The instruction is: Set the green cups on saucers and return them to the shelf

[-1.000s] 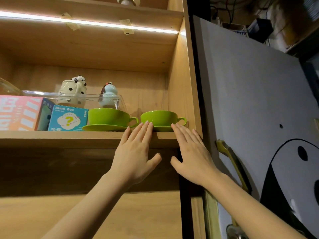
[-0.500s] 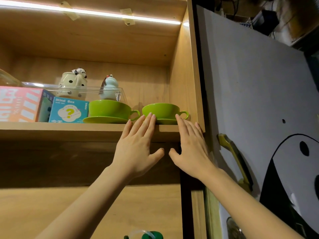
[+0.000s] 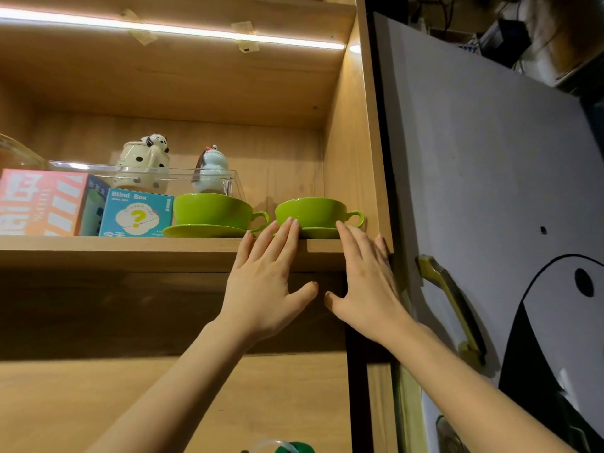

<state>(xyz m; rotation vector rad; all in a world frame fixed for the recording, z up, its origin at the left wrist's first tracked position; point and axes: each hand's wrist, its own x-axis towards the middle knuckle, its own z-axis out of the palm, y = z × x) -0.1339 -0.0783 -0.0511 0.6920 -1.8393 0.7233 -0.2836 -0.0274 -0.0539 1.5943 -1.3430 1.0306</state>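
Observation:
Two green cups stand on green saucers on the wooden shelf (image 3: 114, 248). The left cup (image 3: 212, 209) rests on its saucer (image 3: 202, 231), handle to the right. The right cup (image 3: 310, 211) sits on its saucer (image 3: 318, 233) close to the cabinet's side wall. My left hand (image 3: 266, 286) is flat and empty, fingertips at the shelf's front edge just below the right cup. My right hand (image 3: 366, 282) is also flat and empty, fingertips by the saucer's right side.
On the shelf to the left are a teal "Blind Box" carton (image 3: 135, 213), a pink box (image 3: 39, 204) and a clear tray (image 3: 147, 178) with a spotted ceramic pot and a pale figurine. An open cabinet door (image 3: 490, 191) with a brass handle (image 3: 451, 305) hangs at right.
Both hands have edged up a little towards the shelf's edge and the right cup. The view has tilted slightly. The cups and saucers have not moved.

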